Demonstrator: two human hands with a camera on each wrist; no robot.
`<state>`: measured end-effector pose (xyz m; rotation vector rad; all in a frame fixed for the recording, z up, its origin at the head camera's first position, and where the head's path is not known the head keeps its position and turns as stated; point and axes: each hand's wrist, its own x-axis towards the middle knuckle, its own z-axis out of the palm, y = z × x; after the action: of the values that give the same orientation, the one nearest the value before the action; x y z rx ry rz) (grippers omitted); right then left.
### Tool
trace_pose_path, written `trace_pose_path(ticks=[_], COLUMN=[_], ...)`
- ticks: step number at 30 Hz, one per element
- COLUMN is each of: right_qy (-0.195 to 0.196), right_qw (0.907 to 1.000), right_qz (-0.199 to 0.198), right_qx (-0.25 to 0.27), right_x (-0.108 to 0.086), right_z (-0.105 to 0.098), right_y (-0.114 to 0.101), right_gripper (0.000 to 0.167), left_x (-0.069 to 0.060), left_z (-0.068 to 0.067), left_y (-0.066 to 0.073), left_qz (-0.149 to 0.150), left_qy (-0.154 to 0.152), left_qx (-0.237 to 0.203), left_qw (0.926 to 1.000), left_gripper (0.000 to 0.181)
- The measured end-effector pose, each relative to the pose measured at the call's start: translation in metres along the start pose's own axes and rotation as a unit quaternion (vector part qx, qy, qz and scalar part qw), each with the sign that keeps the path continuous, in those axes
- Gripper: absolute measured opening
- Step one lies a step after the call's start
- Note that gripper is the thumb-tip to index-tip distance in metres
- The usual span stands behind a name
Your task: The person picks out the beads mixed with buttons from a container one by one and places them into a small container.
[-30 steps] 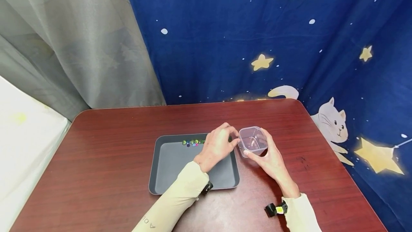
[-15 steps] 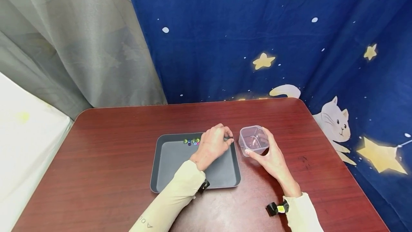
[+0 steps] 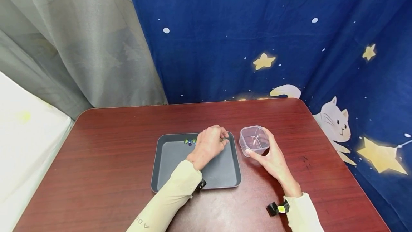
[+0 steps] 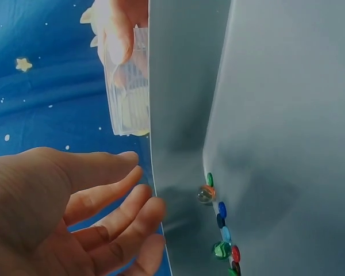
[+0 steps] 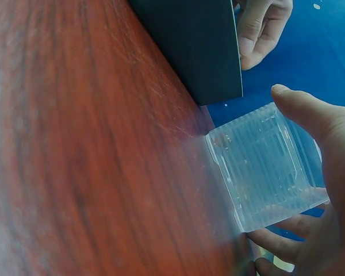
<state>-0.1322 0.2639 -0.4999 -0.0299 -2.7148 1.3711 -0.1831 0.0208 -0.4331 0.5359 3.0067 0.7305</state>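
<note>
My left hand [image 3: 208, 142] is over the back of the dark grey tray [image 3: 172, 165]. In the left wrist view, its loosely bent fingers show nothing between them. A clear marble with orange inside [image 4: 204, 195], a green marble [image 4: 221, 250] and several small coloured discs [image 4: 222, 209] lie along the tray's wall, apart from the fingertips. My right hand [image 3: 273, 156] grips a clear plastic box [image 3: 243, 149] right of the tray, thumb on the near side and fingers on the far side. In the right wrist view, the ribbed box [image 5: 259, 167] appears to hold nothing. My left hand hides part of the row.
The tray lies on a reddish-brown wooden table [image 3: 106, 153]. A blue star-patterned curtain [image 3: 219, 46] hangs behind the table, beside a grey curtain [image 3: 80, 46]. The tray's raised rim stands between my left hand and the box.
My left hand has moved left, from beside the box's rim back over the tray. More of the small pieces are now covered by it. My right hand and the box stay nearly still.
</note>
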Motion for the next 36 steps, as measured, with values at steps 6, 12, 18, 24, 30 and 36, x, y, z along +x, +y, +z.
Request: trace_pose_path(ticks=[6, 12, 18, 24, 30, 36], right_qy=[0.0, 0.004, 0.002, 0.003, 0.003, 0.003], right_qw=[1.0, 1.0, 1.0, 0.9999, 0.9999, 0.9999], right_qz=[-0.002, -0.004, -0.003, -0.004, -0.006, -0.007], right_qx=[0.0, 0.008, 0.007, 0.01, 0.011, 0.01], right_x=[0.0, 0.001, 0.001, 0.001, 0.0, 0.0], right_z=[0.0, 0.0, 0.0, 0.0, 0.0, 0.0], right_y=[0.001, 0.0, 0.0, -0.001, -0.001, -0.001], right_gripper=[0.105, 0.104, 0.104, 0.104, 0.104, 0.104], left_x=[-0.001, -0.003, -0.004, -0.005, -0.005, -0.005], left_z=[0.001, 0.0, -0.001, -0.002, -0.003, -0.004], left_y=[-0.002, -0.005, -0.008, -0.011, -0.014, -0.013], left_qz=[0.001, 0.006, 0.006, 0.008, 0.018, 0.014], left_qy=[0.004, 0.014, 0.018, 0.019, 0.021, 0.014], left_qx=[0.008, 0.011, 0.004, 0.004, 0.017, 0.029], left_qw=[1.0, 0.9998, 0.9998, 0.9998, 0.9995, 0.9994], left_gripper=[0.011, 0.013, 0.013, 0.013, 0.011, 0.009])
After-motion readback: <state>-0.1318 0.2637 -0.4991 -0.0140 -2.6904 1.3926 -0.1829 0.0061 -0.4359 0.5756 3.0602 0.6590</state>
